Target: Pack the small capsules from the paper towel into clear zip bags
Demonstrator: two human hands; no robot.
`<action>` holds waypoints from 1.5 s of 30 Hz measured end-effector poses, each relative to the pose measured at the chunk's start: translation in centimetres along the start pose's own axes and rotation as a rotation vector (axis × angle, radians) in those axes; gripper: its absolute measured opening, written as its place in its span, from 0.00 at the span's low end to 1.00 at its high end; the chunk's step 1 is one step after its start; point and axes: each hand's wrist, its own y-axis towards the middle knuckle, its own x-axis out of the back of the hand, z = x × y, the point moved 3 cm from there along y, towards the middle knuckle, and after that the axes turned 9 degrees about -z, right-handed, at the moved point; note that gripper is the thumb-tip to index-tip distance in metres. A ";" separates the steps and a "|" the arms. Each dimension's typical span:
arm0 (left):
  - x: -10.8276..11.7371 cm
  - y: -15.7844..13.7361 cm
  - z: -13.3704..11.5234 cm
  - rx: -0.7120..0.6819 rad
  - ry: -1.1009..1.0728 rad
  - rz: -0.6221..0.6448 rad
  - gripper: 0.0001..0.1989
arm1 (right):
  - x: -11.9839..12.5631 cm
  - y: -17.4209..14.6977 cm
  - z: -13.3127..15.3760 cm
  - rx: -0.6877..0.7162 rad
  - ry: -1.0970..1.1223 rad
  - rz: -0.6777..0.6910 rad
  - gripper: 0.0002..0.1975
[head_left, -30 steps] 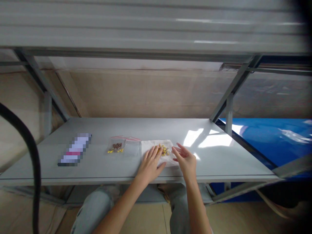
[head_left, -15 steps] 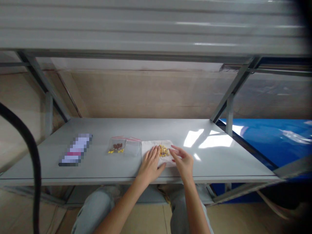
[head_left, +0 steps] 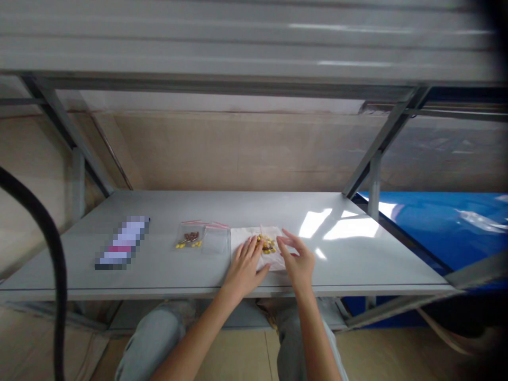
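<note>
My left hand [head_left: 246,267] lies with fingers stretched out on a white sheet [head_left: 240,233], its fingertips at the left side of a small pile of yellow and brownish pieces [head_left: 269,244]. Those pieces are too small to name. Just right of the pile is my right hand [head_left: 299,259], over the sheet's right edge, its fingers bent and apart; nothing shows between them. To the left of the sheet, a clear zip bag [head_left: 183,232] holds brown and yellow pieces. Beside it lies another clear zip bag [head_left: 216,241] with nothing visible inside.
A phone-like slab [head_left: 123,243], blurred out, lies at the left of the grey table [head_left: 159,278]. Metal posts rise at both sides under a ribbed panel [head_left: 198,42]. A black cable [head_left: 55,254] hangs at far left. A blue surface [head_left: 444,227] adjoins on the right.
My right hand's fingertips have drawn slightly away from the pile and spread. Some pieces in the pile have shifted. My left hand stays in place.
</note>
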 end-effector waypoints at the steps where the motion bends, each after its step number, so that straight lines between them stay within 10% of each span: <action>1: 0.0 0.0 0.0 -0.002 -0.003 -0.003 0.29 | -0.1 0.0 -0.1 0.009 -0.015 0.010 0.24; 45: 0.2 0.0 -0.1 0.010 -0.007 -0.024 0.26 | -1.3 -0.5 -1.6 -0.098 0.096 0.060 0.20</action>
